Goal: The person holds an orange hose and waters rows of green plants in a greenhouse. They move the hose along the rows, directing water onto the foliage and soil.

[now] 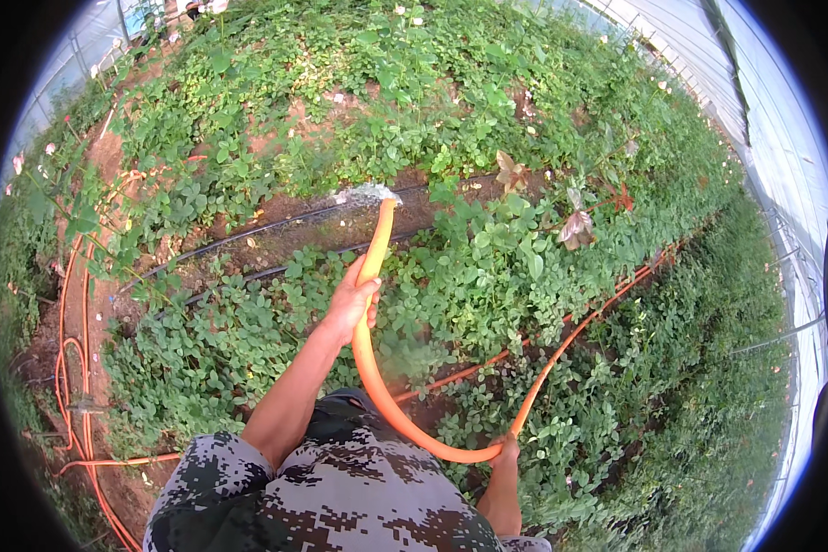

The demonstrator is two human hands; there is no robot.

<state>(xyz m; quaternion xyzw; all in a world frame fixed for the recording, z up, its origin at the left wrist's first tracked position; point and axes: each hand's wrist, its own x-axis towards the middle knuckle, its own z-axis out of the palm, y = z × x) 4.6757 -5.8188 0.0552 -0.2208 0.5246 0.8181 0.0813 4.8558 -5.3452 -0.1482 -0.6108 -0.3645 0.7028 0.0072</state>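
Observation:
My left hand [354, 298] is wrapped around an orange hose [375, 359] a short way below its open end. Water [366, 194] spills from that end over a bare soil strip [331, 228] between leafy plants. Lower down, my right hand [505, 448] grips the same hose where it bends sharply upward. Between the two hands the hose hangs in a wide curve in front of my camouflage clothing. Past my right hand it runs up and right over the foliage.
Rose-like bushes [483, 248] grow on both sides of the soil strip. Black drip lines [262, 231] cross it. More orange hose [86, 386] lies along the left path, with another length [469, 372] on the ground to the right. White plastic sheeting [780, 103] walls the right side.

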